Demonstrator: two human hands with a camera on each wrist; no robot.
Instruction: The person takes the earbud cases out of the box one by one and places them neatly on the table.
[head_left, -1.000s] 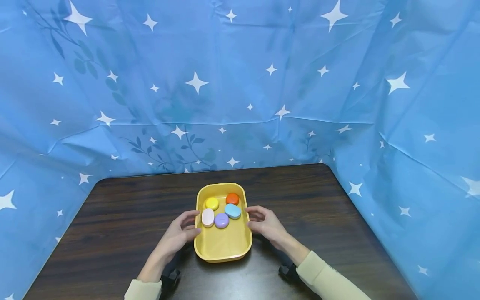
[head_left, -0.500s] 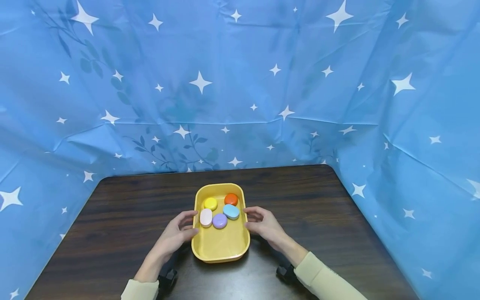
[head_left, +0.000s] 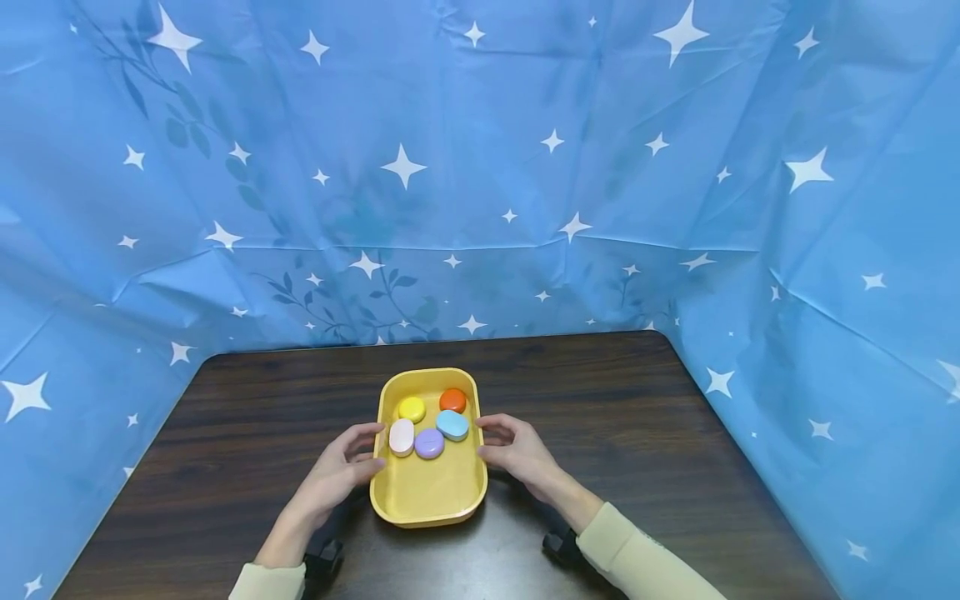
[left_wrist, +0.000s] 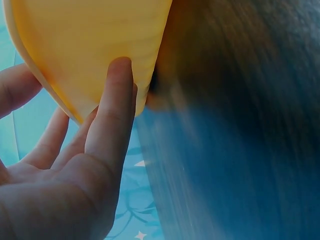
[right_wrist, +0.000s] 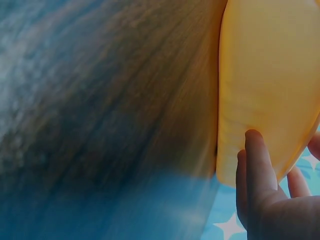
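In the head view a yellow rectangular tray (head_left: 429, 493) stands between my two hands. Inside, toward its far half, lie smooth rounded pieces: a yellow one (head_left: 412, 408), an orange one (head_left: 452, 400), a light blue one (head_left: 452, 426), a pale pink one (head_left: 401, 437) and a purple one (head_left: 430, 444). My left hand (head_left: 333, 473) grips the tray's left side, fingertips at the rim. On the opposite side my right hand (head_left: 522, 454) holds it likewise. Both wrist views show fingers (left_wrist: 117, 85) against the tray's outer wall. Whether its base touches the table cannot be told.
The dark wood-grain table (head_left: 637, 433) extends to both sides and behind the tray. A blue cloth (head_left: 480, 167) with white stars hangs along its far and side edges. A black wrist mount (head_left: 322, 557) sits at each wrist.
The tray has moved a little to the left over the table, with both hands moving along with it. The pieces keep their places inside. The head view has shifted slightly.
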